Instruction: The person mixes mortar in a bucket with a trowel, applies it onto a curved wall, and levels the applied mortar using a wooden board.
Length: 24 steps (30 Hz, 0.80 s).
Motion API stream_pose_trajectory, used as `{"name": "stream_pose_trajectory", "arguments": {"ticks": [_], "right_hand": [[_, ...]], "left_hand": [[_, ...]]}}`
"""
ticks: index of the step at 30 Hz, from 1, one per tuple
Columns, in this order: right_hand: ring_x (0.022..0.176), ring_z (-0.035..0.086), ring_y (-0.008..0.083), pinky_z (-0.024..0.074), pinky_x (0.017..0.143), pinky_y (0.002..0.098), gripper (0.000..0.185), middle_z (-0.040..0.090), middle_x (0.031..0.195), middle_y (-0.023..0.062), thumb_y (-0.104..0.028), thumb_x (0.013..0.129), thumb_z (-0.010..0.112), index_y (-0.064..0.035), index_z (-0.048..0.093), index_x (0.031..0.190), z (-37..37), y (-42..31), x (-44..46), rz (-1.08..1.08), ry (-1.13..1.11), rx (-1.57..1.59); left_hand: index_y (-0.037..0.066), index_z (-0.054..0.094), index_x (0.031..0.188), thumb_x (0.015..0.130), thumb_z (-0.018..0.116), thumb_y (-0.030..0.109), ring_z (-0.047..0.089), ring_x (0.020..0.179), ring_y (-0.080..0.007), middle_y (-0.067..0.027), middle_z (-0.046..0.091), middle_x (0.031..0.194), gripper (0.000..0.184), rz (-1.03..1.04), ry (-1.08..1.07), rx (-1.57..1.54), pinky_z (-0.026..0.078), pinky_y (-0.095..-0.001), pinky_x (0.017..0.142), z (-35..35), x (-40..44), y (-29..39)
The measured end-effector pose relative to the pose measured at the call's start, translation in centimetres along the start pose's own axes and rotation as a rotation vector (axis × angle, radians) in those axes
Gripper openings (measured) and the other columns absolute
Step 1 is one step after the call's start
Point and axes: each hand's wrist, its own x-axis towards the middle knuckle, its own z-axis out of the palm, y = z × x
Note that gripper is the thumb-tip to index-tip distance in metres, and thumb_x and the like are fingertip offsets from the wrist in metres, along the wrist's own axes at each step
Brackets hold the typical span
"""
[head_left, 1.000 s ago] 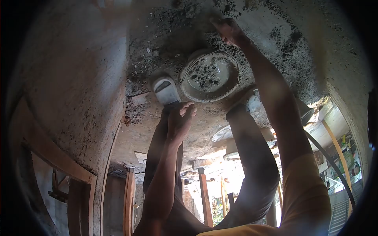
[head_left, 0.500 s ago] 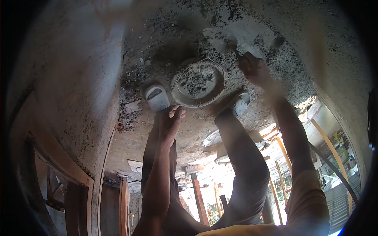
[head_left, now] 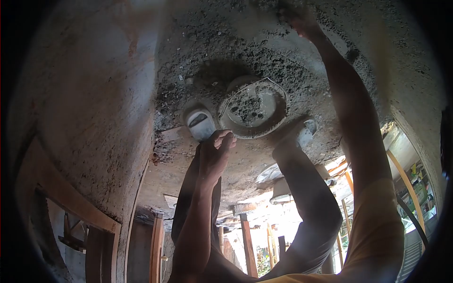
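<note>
My right hand (head_left: pixel 304 26) is at the top, arm stretched far forward over rough grey mortar (head_left: pixel 292 59) on the ground. Its fingers are closed round the handle of a trowel, which is blurred and mostly lost at the dark top edge. My left hand (head_left: pixel 219 148) hangs in front of my left shin with its fingers curled in, and nothing shows in it. Just beyond it stands a round bucket (head_left: pixel 278 120) with a wire handle and some wet mortar inside. The bucket sits between my feet.
Plastered walls (head_left: pixel 94 94) rise close on the left and right. My left shoe (head_left: pixel 202 125) and right shoe (head_left: pixel 307 132) flank the bucket. A flat scrap (head_left: pixel 172 134) lies by the left wall. Wooden posts (head_left: pixel 248 245) stand in bright light behind me.
My right hand has moved forward and away with the trowel, up to the top edge of view. My left hand stays curled by the shin; the whole view has shifted slightly.
</note>
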Motion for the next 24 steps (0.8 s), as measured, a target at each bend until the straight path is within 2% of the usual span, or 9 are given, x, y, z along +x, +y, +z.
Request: {"name": "stream_pose_trajectory", "arguments": {"ticks": [1, 4, 6, 9, 11, 13, 15, 20, 24], "right_hand": [[0.125, 0.063, 0.0345, 0.0543, 0.090, 0.0485, 0.068, 0.059, 0.145, 0.0209, -0.045, 0.102, 0.067, -0.0018, 0.048, 0.151, -0.8, 2.3, 1.0, -0.171, -0.010, 0.230], [0.073, 0.059, 0.0183, 0.0444, 0.052, 0.0385, 0.038, 0.063, 0.092, 0.0085, -0.041, 0.103, 0.068, -0.0071, 0.069, 0.120, -0.5, -1.3, 0.8, -1.012, 0.152, -0.670], [0.063, 0.063, 0.0164, 0.0497, 0.044, 0.0355, 0.020, 0.070, 0.086, 0.0058, -0.026, 0.101, 0.073, -0.0121, 0.077, 0.114, 0.4, -2.8, -2.9, -0.442, -0.040, -0.015], [0.046, 0.051, 0.0126, 0.0443, 0.036, 0.0283, 0.010, 0.064, 0.072, 0.0023, -0.014, 0.103, 0.065, -0.0123, 0.075, 0.100, 0.3, -6.9, -7.5, -1.217, 0.150, -1.186], [0.048, 0.054, 0.0135, 0.0488, 0.036, 0.0291, 0.016, 0.068, 0.079, 0.0030, -0.013, 0.102, 0.065, -0.0125, 0.073, 0.089, 1.7, -9.0, -13.6, -0.835, 0.070, -1.154], [0.052, 0.059, 0.0127, 0.0474, 0.033, 0.0295, 0.015, 0.069, 0.079, 0.0036, -0.016, 0.101, 0.067, -0.0104, 0.072, 0.087, 2.9, -10.6, -19.8, -0.410, -0.026, -1.021], [0.051, 0.059, 0.0140, 0.0471, 0.033, 0.0304, 0.021, 0.070, 0.080, 0.0036, -0.023, 0.101, 0.066, -0.0106, 0.071, 0.086, 3.1, -10.4, -25.0, -0.444, -0.125, -0.916], [0.069, 0.070, 0.0210, 0.0594, 0.062, 0.0403, 0.029, 0.064, 0.078, 0.0098, -0.035, 0.099, 0.069, -0.0101, 0.064, 0.085, 6.5, -11.6, -32.1, -0.279, -0.330, -1.161], [0.072, 0.071, 0.0234, 0.0594, 0.061, 0.0405, 0.022, 0.066, 0.082, 0.0086, -0.031, 0.098, 0.072, -0.0095, 0.067, 0.094, 5.8, -10.6, -30.5, -0.429, -0.064, -0.948]], "left_hand": [[-0.006, 0.060, 0.136, 0.109, 0.060, 0.035, 0.071, 0.114, -0.0282, -0.0221, 0.074, 0.121, 0.050, 0.000, 0.015, 0.001, 0.052, -0.0376, 0.101, 0.1, 0.1, 0.0], [-0.006, 0.061, 0.135, 0.108, 0.060, 0.033, 0.073, 0.111, -0.0270, -0.0219, 0.074, 0.120, 0.047, -0.010, 0.045, 0.006, 0.053, -0.0370, 0.100, -0.2, 0.4, -0.7], [-0.004, 0.061, 0.137, 0.109, 0.061, 0.037, 0.072, 0.114, -0.0271, -0.0200, 0.074, 0.122, 0.049, -0.024, 0.046, 0.008, 0.051, -0.0381, 0.100, -0.5, 0.5, -1.0], [-0.003, 0.062, 0.136, 0.109, 0.061, 0.036, 0.072, 0.113, -0.0260, -0.0184, 0.074, 0.121, 0.047, -0.025, 0.092, 0.020, 0.051, -0.0379, 0.099, -0.6, 0.4, -1.1], [-0.002, 0.063, 0.134, 0.108, 0.060, 0.036, 0.072, 0.113, -0.0257, -0.0177, 0.074, 0.121, 0.046, -0.029, 0.129, -0.005, 0.051, -0.0379, 0.098, -0.8, 0.7, -1.9], [-0.002, 0.063, 0.134, 0.108, 0.060, 0.037, 0.072, 0.114, -0.0257, -0.0179, 0.073, 0.122, 0.047, -0.013, 0.146, -0.027, 0.051, -0.0382, 0.099, -0.9, 1.0, -2.3], [-0.003, 0.063, 0.134, 0.108, 0.060, 0.036, 0.071, 0.115, -0.0266, -0.0186, 0.073, 0.123, 0.047, -0.030, 0.146, -0.038, 0.051, -0.0390, 0.102, -0.7, 1.0, -2.1], [-0.003, 0.063, 0.134, 0.107, 0.062, 0.037, 0.071, 0.116, -0.0274, -0.0201, 0.073, 0.124, 0.048, -0.021, 0.114, -0.067, 0.051, -0.0392, 0.103, -0.1, 1.2, -1.7], [-0.003, 0.063, 0.133, 0.107, 0.063, 0.038, 0.071, 0.116, -0.0282, -0.0206, 0.072, 0.124, 0.049, -0.019, 0.113, -0.070, 0.051, -0.0401, 0.105, -0.1, 1.5, -2.2]]}}
